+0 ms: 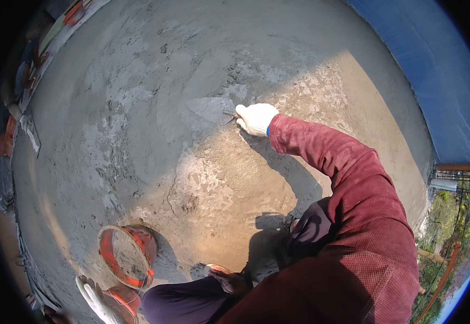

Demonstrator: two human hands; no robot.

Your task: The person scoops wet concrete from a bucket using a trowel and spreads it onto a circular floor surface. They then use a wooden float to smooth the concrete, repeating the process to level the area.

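My right hand, in a white knit glove, is closed around the handle of a pointed trowel. The blade lies flat against wet grey mortar, its tip toward the left. At the lower left is my left hand, also gloved, with its fingers stretched out. It is beside a small orange container; whether they touch I cannot tell. Just above stands an orange bucket with grey mortar inside and smeared on its rim.
Along the left edge another person's arm shows near a flat metal trowel. A blue sheet borders the mortar at the upper right. Plants and poles stand beyond the right edge. My knee is close to the buckets.
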